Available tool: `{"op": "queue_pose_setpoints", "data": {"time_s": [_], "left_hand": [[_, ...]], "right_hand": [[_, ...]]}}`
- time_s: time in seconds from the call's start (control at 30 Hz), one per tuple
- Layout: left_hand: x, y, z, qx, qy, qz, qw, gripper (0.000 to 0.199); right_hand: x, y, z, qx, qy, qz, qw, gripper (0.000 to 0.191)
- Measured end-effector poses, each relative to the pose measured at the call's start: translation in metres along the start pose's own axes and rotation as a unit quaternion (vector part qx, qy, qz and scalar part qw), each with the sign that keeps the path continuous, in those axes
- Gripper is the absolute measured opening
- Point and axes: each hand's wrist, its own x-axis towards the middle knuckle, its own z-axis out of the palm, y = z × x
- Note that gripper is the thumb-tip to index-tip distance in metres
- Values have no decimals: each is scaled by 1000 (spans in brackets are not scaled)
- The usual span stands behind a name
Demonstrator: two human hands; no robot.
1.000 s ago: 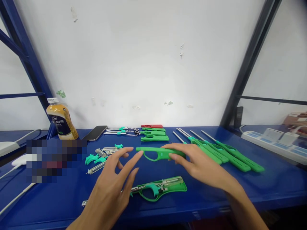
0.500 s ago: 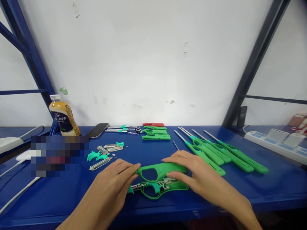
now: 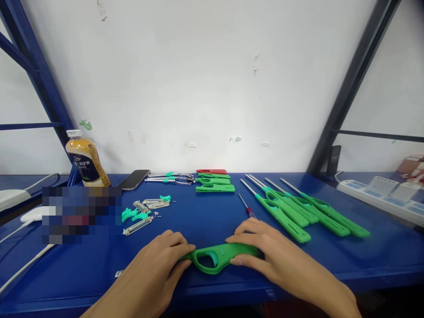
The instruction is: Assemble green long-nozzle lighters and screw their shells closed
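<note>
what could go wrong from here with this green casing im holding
Your left hand and right hand pinch the green casing near its two ends; uneven pressure might shift the teal trigger showing in its opening.

The screwdriver lies just beyond your right hand, so a reach forward could knock it.

The tiny loose bits beside the clear tubes could easily be brushed away and lost.

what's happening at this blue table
A person pinches a green lighter body between the left hand at its narrow end and the right hand at its wide end. A teal trigger shows inside its loop. Four long-nosed green lighters lie to the right, and clear tubes and loose teal triggers to the left.
</note>
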Motion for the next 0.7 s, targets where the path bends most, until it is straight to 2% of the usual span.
{"op": "queue_pose_setpoints", "data": {"time_s": [0.37,0.53,0.7], "left_hand": [[4,-4,7,2,14,25,1000,29],[2,0,4,45,27,48,997,30],[-3,-3,12,87,49,81,992,36]], "right_hand": [[-1,3,5,-9,13,9,1000,33],[-3,2,7,-3,20,11,1000,26],[-3,-4,6,-1,17,36,999,20]]}}
